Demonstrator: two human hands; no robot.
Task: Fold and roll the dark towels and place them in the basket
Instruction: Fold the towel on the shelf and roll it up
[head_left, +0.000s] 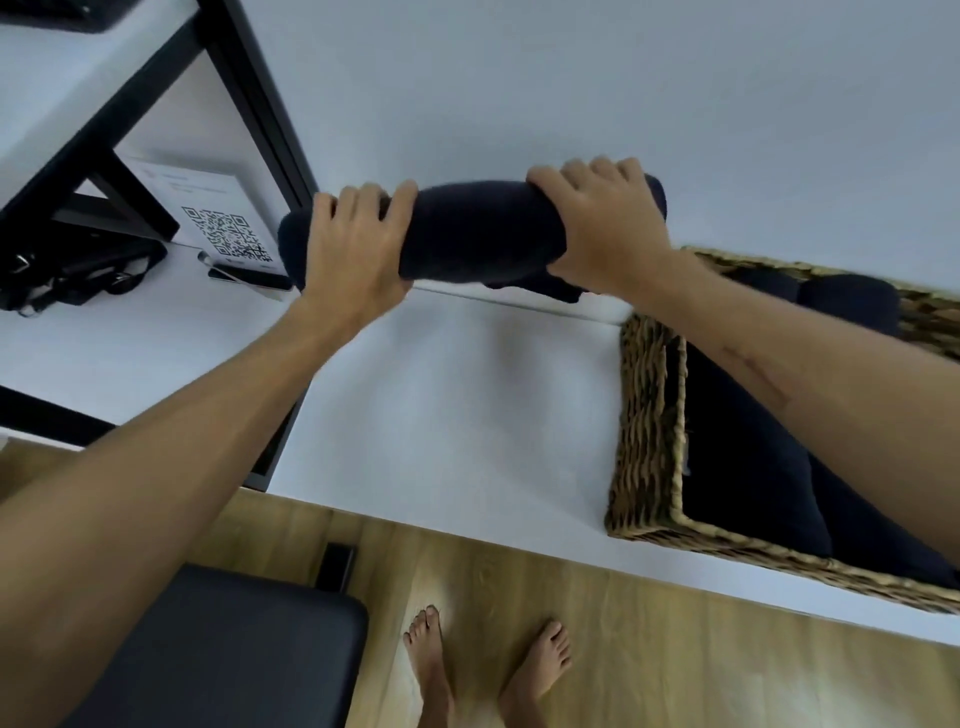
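While aloft: hands (483, 239) (fingers curled) around rolled towel (478, 228)

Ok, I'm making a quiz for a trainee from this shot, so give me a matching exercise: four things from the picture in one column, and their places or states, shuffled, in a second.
Things:
1. rolled dark towel
2. wicker basket
3. QR code sign
4. black stool

Places or states:
A. standing on the wooden floor
B. gripped at both ends by the left hand and right hand
C. on the white table, dark towels inside
D. propped on the desk at left

Pairs: 1-B, 2-C, 3-D, 4-A
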